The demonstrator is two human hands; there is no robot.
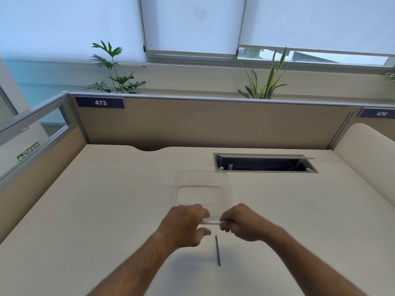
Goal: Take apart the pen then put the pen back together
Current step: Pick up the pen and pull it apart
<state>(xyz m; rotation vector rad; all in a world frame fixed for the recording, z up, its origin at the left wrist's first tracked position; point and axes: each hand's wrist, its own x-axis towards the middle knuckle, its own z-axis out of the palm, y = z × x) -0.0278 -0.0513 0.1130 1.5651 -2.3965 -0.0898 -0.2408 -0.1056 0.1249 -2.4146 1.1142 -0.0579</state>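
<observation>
Refill [217,250] on desk [106,199] below hands, container [202,190] behind, cable hatch [265,163] rear-right

Both ends of the white pen barrel [210,222] buried inside the left grip [185,223] and the right grip [241,223]; only a short middle stretch visible. Fingertips curled out of sight. Forearms cut off at the bottom edge. Clear plastic container [202,189] faint, near rim hidden behind the knuckles. Contents of the dark cable hatch [265,164] too dim to tell.
</observation>
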